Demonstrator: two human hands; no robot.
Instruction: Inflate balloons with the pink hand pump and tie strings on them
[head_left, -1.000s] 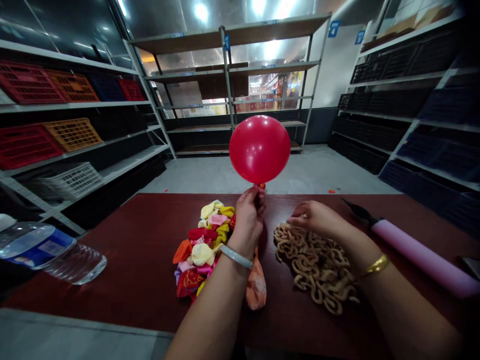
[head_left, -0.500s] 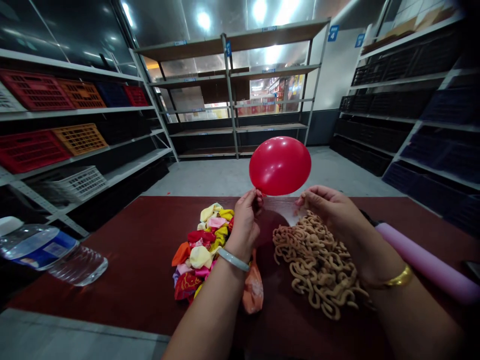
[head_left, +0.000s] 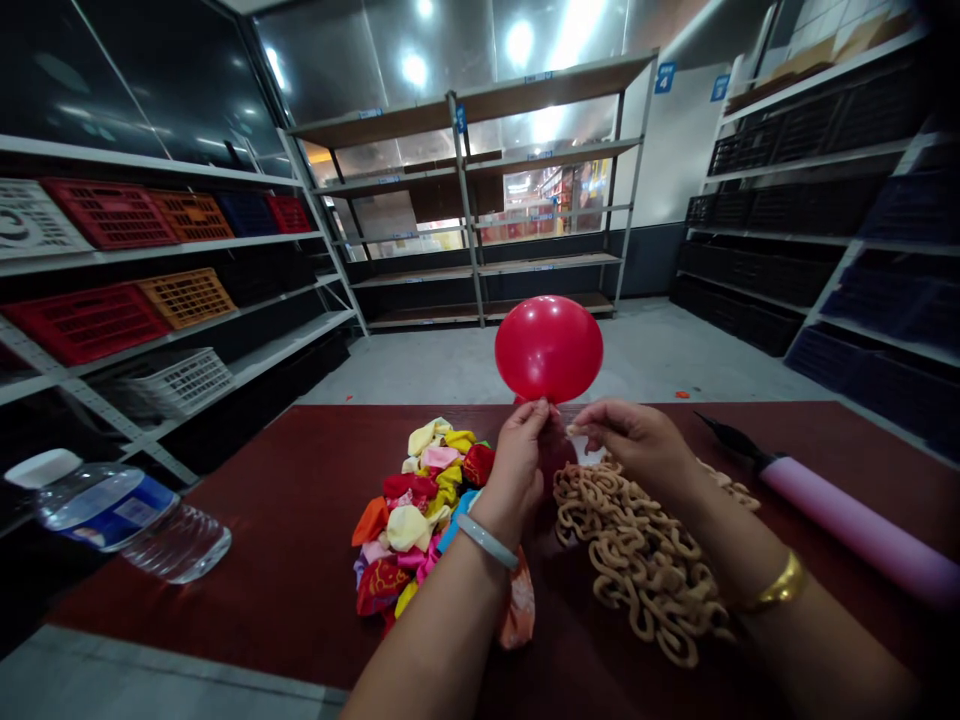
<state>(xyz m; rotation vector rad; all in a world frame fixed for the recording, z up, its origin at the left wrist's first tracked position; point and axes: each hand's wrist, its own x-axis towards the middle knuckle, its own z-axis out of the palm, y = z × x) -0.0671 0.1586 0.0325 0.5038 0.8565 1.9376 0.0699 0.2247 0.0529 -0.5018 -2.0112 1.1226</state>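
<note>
A shiny red balloon (head_left: 549, 350), blown up, stands above the far edge of the table. My left hand (head_left: 525, 450) pinches its neck between thumb and fingers. Close by on the right, my right hand (head_left: 637, 445) has its fingertips pressed together near the neck; a small pale bit shows at the tips, too small to name. Under the right hand lies a heap of tan, looped, band-like pieces (head_left: 637, 560). Beside the left forearm is a pile of uninflated balloons (head_left: 409, 525) in several colours, partly hidden by the arm.
A pink hand pump (head_left: 847, 520) with a black nozzle lies at the right of the dark red table (head_left: 285, 540). A water bottle (head_left: 124, 515) is at the left. Shelves with crates (head_left: 112, 215) line the sides, and a metal rack (head_left: 469, 200) stands behind.
The balloon has swung to sit more upright above my left hand. My right hand has moved left, closer to the balloon's neck. The view has shifted slightly.
</note>
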